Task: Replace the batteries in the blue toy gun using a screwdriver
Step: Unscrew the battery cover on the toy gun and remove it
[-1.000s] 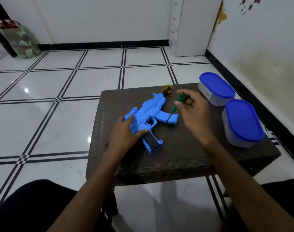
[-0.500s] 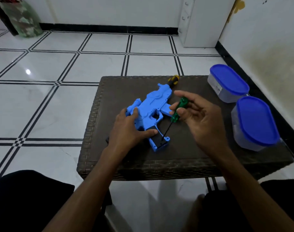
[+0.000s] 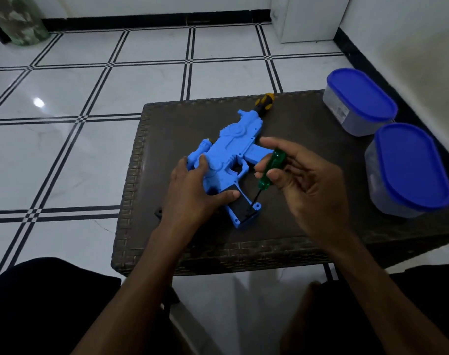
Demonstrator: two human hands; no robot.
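The blue toy gun [image 3: 231, 155] lies flat on the dark woven table [image 3: 307, 221], its black-sided grip pointing toward me. My left hand [image 3: 192, 190] presses down on the gun's rear, thumb across the top of the grip. My right hand [image 3: 302, 180] holds a green-handled screwdriver [image 3: 272, 170] upright and tilted, its thin dark shaft reaching down to the bottom end of the grip [image 3: 246, 213]. The tip touches the black cover there.
Two clear tubs with blue lids [image 3: 359, 101] [image 3: 410, 167] stand at the table's right side. A yellow-and-black tool handle [image 3: 264, 102] lies behind the gun's muzzle. A small dark piece [image 3: 158, 213] lies left of my left wrist. White tiled floor surrounds the table.
My right hand brought the screwdriver from above the gun's magazine down to the grip's bottom end. My left hand stayed pressed on the gun. The camera tilted lower.
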